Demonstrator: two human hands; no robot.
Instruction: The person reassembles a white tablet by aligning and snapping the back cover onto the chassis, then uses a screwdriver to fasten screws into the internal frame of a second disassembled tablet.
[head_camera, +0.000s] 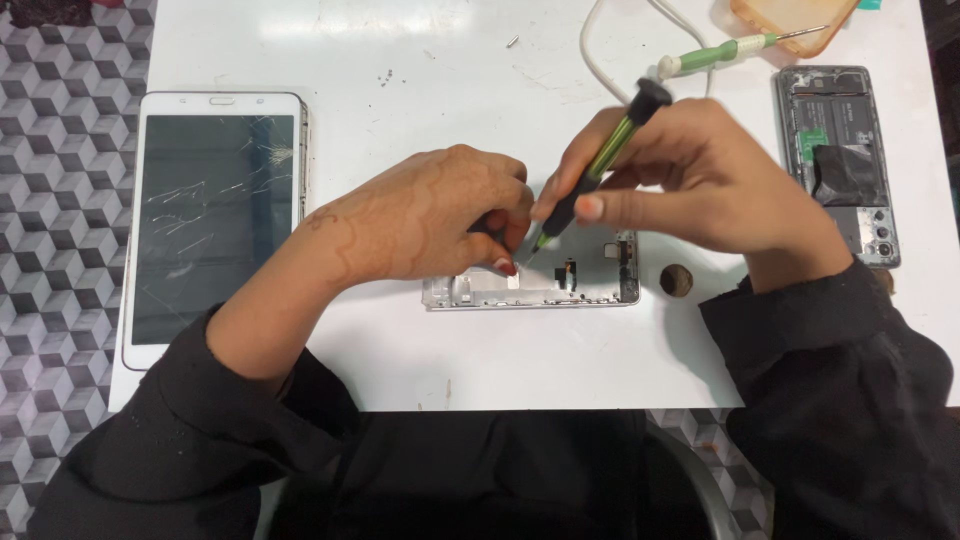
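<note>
A silver phone frame lies on the white table, mostly covered by my hands. My left hand rests on its left part and presses it down with curled fingers. A green and black screwdriver is held in my right hand, tilted, with its tip down on the frame near the left fingertips.
A white tablet with a cracked screen lies at the left. An opened phone with bare insides lies at the right. A second green screwdriver, a white cable, an orange case and a small round brown object are nearby.
</note>
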